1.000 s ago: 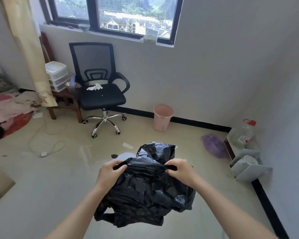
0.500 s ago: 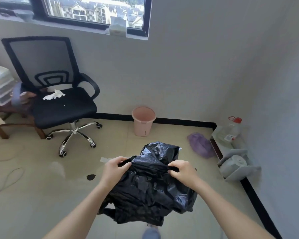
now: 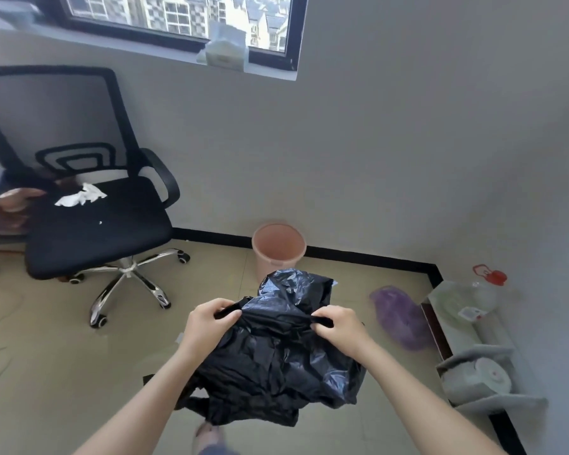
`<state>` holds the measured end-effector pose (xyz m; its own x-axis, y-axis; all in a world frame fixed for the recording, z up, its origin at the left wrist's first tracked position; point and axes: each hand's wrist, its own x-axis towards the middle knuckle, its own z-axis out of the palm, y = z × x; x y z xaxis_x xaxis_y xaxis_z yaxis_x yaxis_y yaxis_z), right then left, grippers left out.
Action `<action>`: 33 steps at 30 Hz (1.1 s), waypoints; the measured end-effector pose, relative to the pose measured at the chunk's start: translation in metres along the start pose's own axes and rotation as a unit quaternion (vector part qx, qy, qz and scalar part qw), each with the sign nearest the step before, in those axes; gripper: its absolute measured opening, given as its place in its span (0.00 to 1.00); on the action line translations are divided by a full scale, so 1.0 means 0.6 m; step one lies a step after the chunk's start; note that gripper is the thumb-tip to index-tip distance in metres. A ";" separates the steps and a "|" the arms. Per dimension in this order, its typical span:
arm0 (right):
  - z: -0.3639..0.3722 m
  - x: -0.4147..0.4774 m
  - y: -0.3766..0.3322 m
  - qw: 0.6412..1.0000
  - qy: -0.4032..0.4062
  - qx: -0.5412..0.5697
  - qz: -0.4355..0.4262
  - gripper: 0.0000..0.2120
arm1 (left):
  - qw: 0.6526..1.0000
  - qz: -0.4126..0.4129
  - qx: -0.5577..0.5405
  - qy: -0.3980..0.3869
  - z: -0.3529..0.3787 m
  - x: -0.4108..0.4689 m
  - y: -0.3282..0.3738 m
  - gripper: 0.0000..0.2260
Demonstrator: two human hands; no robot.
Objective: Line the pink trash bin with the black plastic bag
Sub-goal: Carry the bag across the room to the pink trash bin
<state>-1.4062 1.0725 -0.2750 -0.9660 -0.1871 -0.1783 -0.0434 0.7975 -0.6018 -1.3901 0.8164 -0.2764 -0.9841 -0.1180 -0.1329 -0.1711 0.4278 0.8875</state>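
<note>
Head cam: left hand (image 3: pixel 207 326) and right hand (image 3: pixel 339 330) both pinch the black bag (image 3: pixel 276 359) rim; spread it wide before reaching the pink bin (image 3: pixel 278 249) beyond the fingertips.

Bin (image 3: pixel 278 249) against wall, right of chair (image 3: pixel 89 221), behind bag (image 3: pixel 276 356).

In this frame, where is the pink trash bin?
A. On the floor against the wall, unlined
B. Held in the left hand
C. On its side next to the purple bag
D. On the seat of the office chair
A: the pink trash bin stands upright on the floor at the black baseboard, its inside bare, while the black plastic bag is held by the left hand and right hand.
</note>
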 end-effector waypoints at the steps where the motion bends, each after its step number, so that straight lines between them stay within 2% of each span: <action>1: 0.001 0.030 0.000 1.000 -0.005 0.004 -0.001 0.08 | 1.000 -0.004 0.000 -0.003 -0.002 0.029 -0.004 0.02; 7: 0.001 0.190 -0.012 0.999 0.000 0.031 0.037 0.07 | 0.999 -0.016 -0.005 -0.034 -0.014 0.214 -0.016 0.06; 13: -0.018 0.299 0.008 0.993 0.036 0.043 0.107 0.09 | 0.996 -0.037 -0.001 -0.086 0.018 0.364 0.002 0.05; 17: -0.022 0.350 0.062 0.987 0.017 0.050 0.154 0.10 | 0.992 -0.058 0.013 -0.114 0.069 0.427 -0.003 0.06; 21: -0.023 0.402 0.106 0.986 -0.006 0.053 0.156 0.09 | 0.989 -0.092 0.038 -0.111 0.109 0.471 -0.007 0.02; 28: -0.002 0.505 0.212 0.980 -0.062 0.069 0.178 0.09 | 0.978 -0.151 0.101 -0.101 0.206 0.560 -0.036 0.07; 33: 0.060 0.561 0.285 0.969 -0.089 0.084 0.215 0.10 | 0.965 -0.193 0.133 -0.119 0.266 0.615 -0.105 0.10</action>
<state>-1.7295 1.1252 -0.4657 -0.8256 0.0347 -0.5632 0.4107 0.7214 -0.5576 -1.7504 0.8888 -0.4516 -0.8219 -0.1185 -0.5571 -0.5024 0.6116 0.6111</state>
